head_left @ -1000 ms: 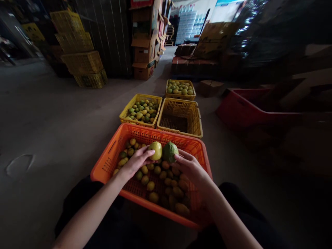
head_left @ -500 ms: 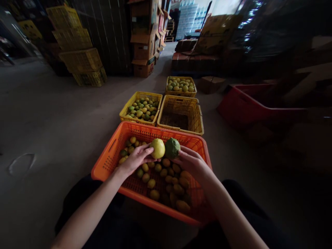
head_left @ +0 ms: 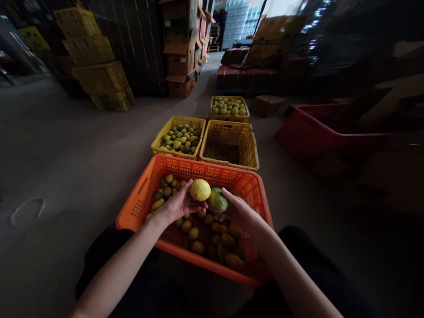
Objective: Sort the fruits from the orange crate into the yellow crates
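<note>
An orange plastic crate (head_left: 139, 205) sits on the floor right in front of me, partly filled with several small yellow and green citrus fruits. My left hand (head_left: 175, 205) is turned palm up over the crate and cradles a yellow fruit (head_left: 200, 189). My right hand (head_left: 240, 212) holds a green fruit (head_left: 217, 200) next to it, fingers curled under it. The two fruits nearly touch above the middle of the crate.
Beyond the orange crate stand three yellow crates: one with mixed fruits (head_left: 159, 141), an empty one (head_left: 247, 150), and a farther one with fruits (head_left: 229, 118). A red crate (head_left: 308, 132) lies right. Stacked yellow crates (head_left: 99, 77) and cardboard boxes (head_left: 179, 57) stand behind.
Both hands have turned more palm up. The green fruit has dropped lower in my right hand, and the yellow fruit now rests on my left palm.
</note>
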Motion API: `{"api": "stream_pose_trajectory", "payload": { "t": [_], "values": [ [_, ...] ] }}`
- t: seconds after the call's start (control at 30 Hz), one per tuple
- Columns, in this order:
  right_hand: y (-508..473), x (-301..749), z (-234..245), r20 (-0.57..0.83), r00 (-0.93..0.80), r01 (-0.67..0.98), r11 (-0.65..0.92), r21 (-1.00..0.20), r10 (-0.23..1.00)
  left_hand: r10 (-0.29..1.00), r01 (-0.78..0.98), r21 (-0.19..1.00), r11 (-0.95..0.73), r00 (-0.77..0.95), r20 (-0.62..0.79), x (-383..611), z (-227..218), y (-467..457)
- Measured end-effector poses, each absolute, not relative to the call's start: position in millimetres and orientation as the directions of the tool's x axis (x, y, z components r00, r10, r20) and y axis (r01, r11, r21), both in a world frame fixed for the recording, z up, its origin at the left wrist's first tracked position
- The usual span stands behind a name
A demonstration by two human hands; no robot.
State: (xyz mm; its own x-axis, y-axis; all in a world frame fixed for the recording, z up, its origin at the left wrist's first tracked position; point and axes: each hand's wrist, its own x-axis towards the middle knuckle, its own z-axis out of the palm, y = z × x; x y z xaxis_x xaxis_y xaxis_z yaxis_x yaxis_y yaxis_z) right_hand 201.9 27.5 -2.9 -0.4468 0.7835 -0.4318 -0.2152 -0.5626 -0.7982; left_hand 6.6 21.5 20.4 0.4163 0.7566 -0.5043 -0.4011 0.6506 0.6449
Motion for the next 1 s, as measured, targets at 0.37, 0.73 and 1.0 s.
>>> {"api": "stream_pose_trajectory", "payload": {
  "t": [0.37, 0.73, 1.0],
  "values": [
    [24.3, 199.3, 9.7, -0.193, -0.104, -0.218, -0.211, -0.953, 0.976, 0.988, -0.341, 0.928, 0.152, 0.063, -0.139, 10.5, 14.2, 19.6],
    [21.3, 201.3, 3.9, 0.281, 0.086, 0.035, 0.279, -0.96, 0.956, 0.985, -0.179, 0.975, -0.13, 0.088, 0.147, 13.2, 17.9, 16.9],
    [22.7, 201.9, 16.2, -0.09, -0.1, -0.456, -0.126, -0.881, 0.991, 0.985, -0.531, 0.83, 0.171, 0.102, -0.137, 11.7, 22.0, 18.3]
  ]
}}
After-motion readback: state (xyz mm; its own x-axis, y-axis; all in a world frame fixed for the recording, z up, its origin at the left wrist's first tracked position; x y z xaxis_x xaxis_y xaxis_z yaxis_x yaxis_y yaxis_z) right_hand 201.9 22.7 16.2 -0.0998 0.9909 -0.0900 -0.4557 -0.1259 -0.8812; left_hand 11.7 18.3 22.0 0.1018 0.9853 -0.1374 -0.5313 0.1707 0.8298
